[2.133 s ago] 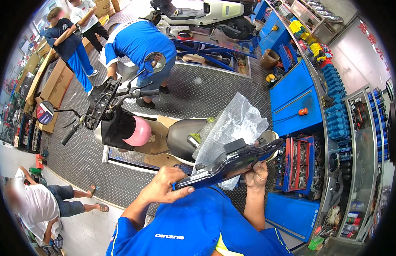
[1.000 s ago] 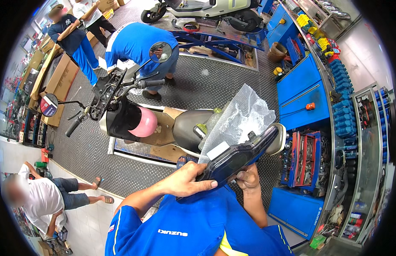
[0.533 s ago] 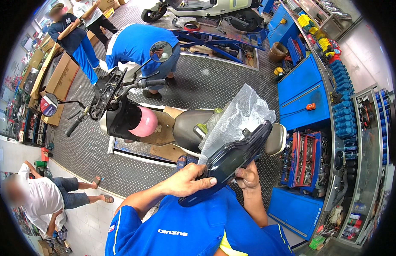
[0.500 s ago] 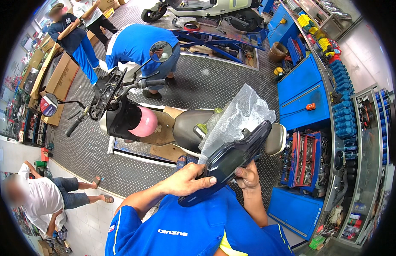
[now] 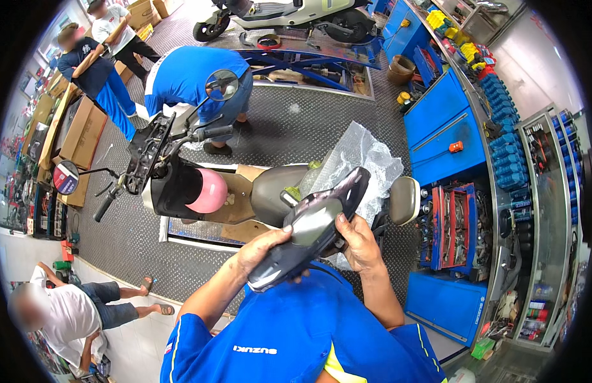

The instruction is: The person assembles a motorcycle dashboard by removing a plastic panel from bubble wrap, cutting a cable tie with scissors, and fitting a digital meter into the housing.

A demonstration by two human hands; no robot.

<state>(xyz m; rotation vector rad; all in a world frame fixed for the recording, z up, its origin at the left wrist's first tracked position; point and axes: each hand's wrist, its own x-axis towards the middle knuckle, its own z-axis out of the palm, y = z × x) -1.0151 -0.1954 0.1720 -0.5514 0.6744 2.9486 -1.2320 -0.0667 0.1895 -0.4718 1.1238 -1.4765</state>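
Note:
Between my hands is a long, glossy black scooter instrument panel (image 5: 314,223) with a shiny grey area in its middle, tilted over my lap. My left hand (image 5: 263,247) grips its lower left end, thumb on top. At the right edge my right hand (image 5: 360,244) holds it with the thumb along the rim; the other fingers are partly hidden beneath. Behind the panel, crumpled bubble wrap (image 5: 376,163) lies over the rear of a scooter. The scooter's dark seat (image 5: 273,188) is just beyond my hands, and its handlebar area (image 5: 157,143) has bare, exposed parts.
A pink helmet (image 5: 210,190) rests at the scooter's footwell. Across it a person in blue (image 5: 191,73) bends down. Blue cabinets (image 5: 446,137) and a red tool rack (image 5: 454,226) line the right. Other people stand at left; another scooter (image 5: 296,16) is on a lift behind.
The instrument panel has been turned so its grey middle area faces up, and it has moved slightly left. Both hands have shifted their hold along its edges. The whole view has shifted a little.

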